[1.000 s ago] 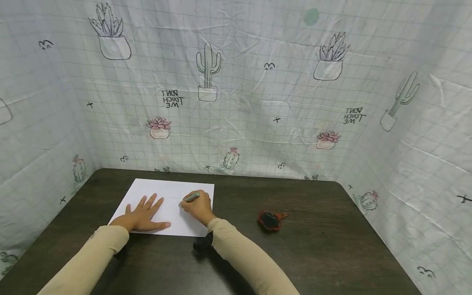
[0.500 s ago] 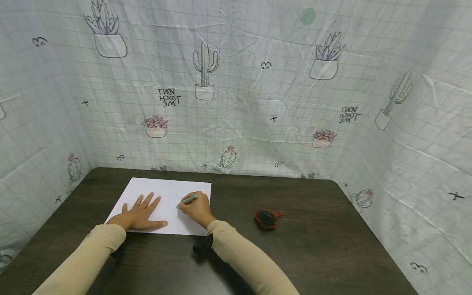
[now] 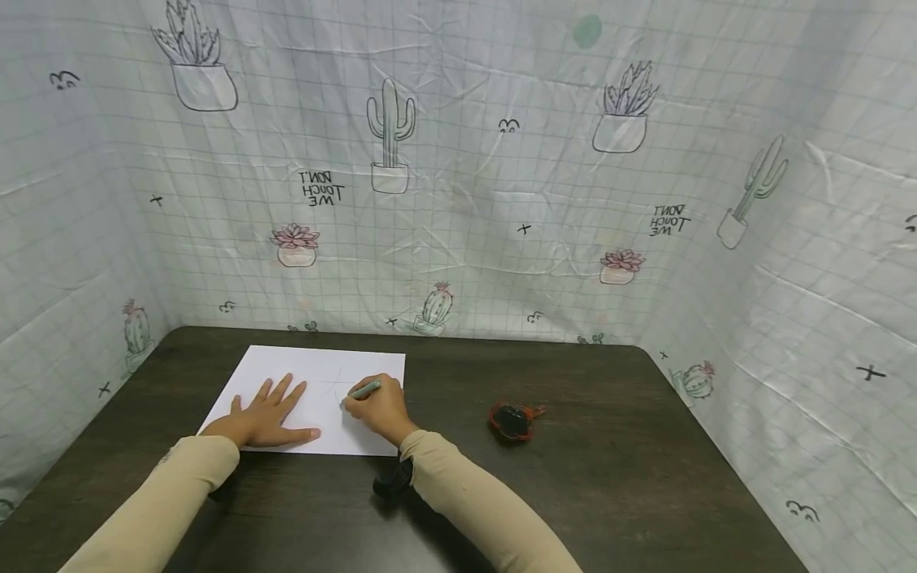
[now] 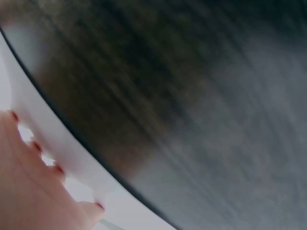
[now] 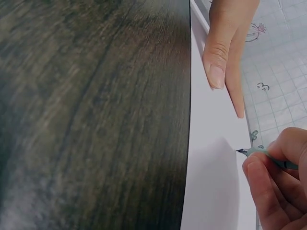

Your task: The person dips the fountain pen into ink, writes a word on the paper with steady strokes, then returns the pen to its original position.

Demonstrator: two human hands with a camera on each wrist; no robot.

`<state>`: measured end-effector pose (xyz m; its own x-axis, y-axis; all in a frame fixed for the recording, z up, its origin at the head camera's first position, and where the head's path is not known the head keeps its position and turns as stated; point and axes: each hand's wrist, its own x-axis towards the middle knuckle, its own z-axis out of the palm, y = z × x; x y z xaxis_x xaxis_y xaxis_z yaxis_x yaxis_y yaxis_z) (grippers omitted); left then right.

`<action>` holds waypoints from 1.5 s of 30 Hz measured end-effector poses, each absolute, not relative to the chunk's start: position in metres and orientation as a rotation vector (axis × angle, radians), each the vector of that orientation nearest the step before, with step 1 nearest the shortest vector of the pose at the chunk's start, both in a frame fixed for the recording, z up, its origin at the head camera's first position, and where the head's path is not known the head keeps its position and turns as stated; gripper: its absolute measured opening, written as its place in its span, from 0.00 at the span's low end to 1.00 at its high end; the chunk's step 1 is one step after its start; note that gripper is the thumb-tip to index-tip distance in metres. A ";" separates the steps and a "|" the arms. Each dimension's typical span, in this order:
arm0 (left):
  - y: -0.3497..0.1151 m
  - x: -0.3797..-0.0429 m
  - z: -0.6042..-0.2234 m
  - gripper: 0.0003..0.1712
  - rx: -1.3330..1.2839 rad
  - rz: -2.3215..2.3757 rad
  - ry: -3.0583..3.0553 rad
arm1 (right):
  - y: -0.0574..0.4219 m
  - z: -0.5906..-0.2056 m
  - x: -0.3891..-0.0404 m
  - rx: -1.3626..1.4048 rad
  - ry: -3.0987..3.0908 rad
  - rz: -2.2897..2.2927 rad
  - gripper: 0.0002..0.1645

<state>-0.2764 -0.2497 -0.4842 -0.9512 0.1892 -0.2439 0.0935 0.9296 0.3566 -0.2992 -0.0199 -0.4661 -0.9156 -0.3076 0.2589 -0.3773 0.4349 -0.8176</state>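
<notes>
A white sheet of paper point(image 3: 358, 440) lies on the dark wooden table. My left hand point(image 3: 267, 419) rests flat on its left part, fingers spread. Toward the sheet's right side, my right hand point(image 3: 385, 408) pinches a slim green pen point(image 3: 367, 389). In the right wrist view the dark tip of the pen point(image 5: 242, 151) meets the paper point(image 5: 211, 129) at the end of a thin line. Faint thin lines, some crossing, show between the hands. In the left wrist view the left hand point(image 4: 38, 182) lies at the lower left, fingertips on the paper.
To the right of the paper lies a small black object with an orange-red rim and a short stub point(image 3: 513, 422). A printed cactus curtain point(image 3: 458, 199) encloses the back and sides of the table point(image 3: 609, 477).
My right hand has drawn the pen a short way down the sheet toward its near edge, and a thin line trails behind. The left hand stays put. The head view has shifted slightly.
</notes>
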 end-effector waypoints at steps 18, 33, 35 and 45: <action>-0.253 -0.270 -0.477 0.67 0.206 0.481 2.799 | -0.016 -0.466 -0.294 0.656 -2.616 1.469 0.03; -0.247 -0.269 -0.467 0.64 0.223 0.489 2.784 | -0.010 -0.461 -0.290 0.645 -2.633 1.489 0.03; -0.248 -0.271 -0.471 0.66 0.219 0.492 2.788 | -0.009 -0.461 -0.291 0.639 -2.623 1.507 0.03; -0.250 -0.277 -0.483 0.68 0.226 0.501 2.778 | 0.001 -0.444 -0.292 0.688 -2.466 1.642 0.04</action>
